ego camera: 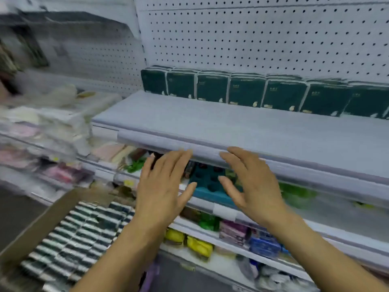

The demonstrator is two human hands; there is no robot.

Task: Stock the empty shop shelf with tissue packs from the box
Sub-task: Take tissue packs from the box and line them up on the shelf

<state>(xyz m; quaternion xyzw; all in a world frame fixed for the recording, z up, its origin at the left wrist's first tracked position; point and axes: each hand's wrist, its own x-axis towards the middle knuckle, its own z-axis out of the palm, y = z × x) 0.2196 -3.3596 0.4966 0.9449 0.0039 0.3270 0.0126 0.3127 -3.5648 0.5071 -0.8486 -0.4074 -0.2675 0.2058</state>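
A row of several dark green tissue packs point(246, 92) stands upright along the back of the pale shelf point(189, 121), against the pegboard. A cardboard box point(42, 224) at the lower left holds several more green-and-white packs point(84, 234), seen edge-on. My left hand point(164, 186) and my right hand point(254, 184) hover in front of the shelf's front edge, palms facing each other, fingers straight. Both hold nothing. The frame is blurred by motion.
The white pegboard point(263, 39) rises behind the shelf. Lower shelves carry mixed goods: a teal tray point(208, 186), green items point(299, 194), yellow packs point(189, 241) and purple and blue boxes point(248, 234). A neighbouring shelf unit point(42, 123) with pale goods stands at left.
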